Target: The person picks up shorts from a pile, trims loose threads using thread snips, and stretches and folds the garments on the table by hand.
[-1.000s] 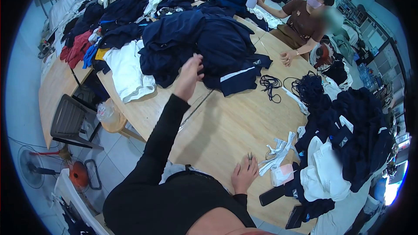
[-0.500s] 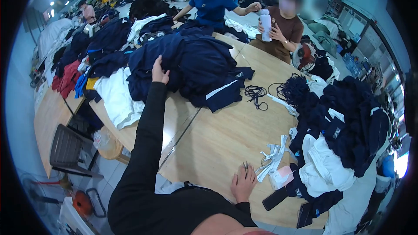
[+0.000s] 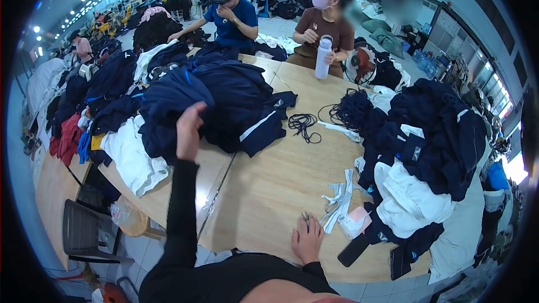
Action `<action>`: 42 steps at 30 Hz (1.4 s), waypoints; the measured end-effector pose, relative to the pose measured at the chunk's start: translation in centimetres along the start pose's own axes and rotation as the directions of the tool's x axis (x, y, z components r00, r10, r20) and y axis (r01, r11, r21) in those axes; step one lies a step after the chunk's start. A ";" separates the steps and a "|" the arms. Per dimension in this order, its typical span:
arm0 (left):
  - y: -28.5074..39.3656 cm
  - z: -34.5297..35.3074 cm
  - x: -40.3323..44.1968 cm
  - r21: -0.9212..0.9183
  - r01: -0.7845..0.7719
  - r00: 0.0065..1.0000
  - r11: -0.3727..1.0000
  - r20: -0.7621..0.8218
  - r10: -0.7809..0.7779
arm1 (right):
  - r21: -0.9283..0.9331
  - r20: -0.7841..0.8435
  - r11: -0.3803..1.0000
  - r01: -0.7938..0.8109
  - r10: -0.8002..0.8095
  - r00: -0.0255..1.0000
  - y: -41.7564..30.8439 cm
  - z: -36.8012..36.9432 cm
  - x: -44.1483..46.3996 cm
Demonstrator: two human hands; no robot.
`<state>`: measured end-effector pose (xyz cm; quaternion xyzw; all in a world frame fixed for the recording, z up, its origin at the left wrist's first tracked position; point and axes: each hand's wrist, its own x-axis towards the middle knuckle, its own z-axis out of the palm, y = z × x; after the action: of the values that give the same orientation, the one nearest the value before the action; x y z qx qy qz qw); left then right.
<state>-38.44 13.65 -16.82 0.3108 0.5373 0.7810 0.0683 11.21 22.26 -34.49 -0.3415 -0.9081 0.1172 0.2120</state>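
Observation:
My left hand (image 3: 190, 133) is raised in front of the pile of navy garments (image 3: 230, 92), fingers stretched out and slightly blurred, holding nothing that I can see. Whether it touches the cloth is hard to tell. At the near edge of the table, my right hand (image 3: 307, 241) rests on the wood with its fingers curled round small scissors (image 3: 305, 218), whose tips point away from me. Just right of that hand lie white fabric strips (image 3: 339, 201) and a pink and white pad (image 3: 356, 222).
A dark phone (image 3: 353, 250) lies by the navy and white clothes heap (image 3: 438, 140) on the right. Dark cords (image 3: 304, 127) lie mid-table (image 3: 264, 191). Across it, one person (image 3: 233, 19) wears blue; another (image 3: 331, 22) holds a lilac bottle (image 3: 323, 59). A chair (image 3: 84, 230) stands left.
My left hand has lifted from the navy cloth and turned. The right hand stays with the scissors. The lilac bottle has come down near the table, and the person in blue has withdrawn an arm.

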 end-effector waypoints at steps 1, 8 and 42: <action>1.6 2.0 -3.6 0.142 -0.018 0.999 0.990 0.041 0.012 | 0.001 0.007 1.000 0.008 -0.008 1.000 0.0 -0.1 0.0; 0.1 7.7 -25.0 -0.047 0.591 0.779 0.805 0.293 -0.555 | -0.053 0.037 0.993 -0.109 0.111 0.993 0.3 0.9 0.6; -2.8 3.8 -28.4 0.593 0.332 0.940 0.734 -0.138 -0.313 | 0.963 0.245 -0.202 -0.180 0.372 0.895 -2.1 -11.8 5.7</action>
<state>-14.31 5.27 -30.13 0.2071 0.8058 0.5472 0.0914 11.66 25.40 -21.56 -0.2639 -0.3949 0.7733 0.4200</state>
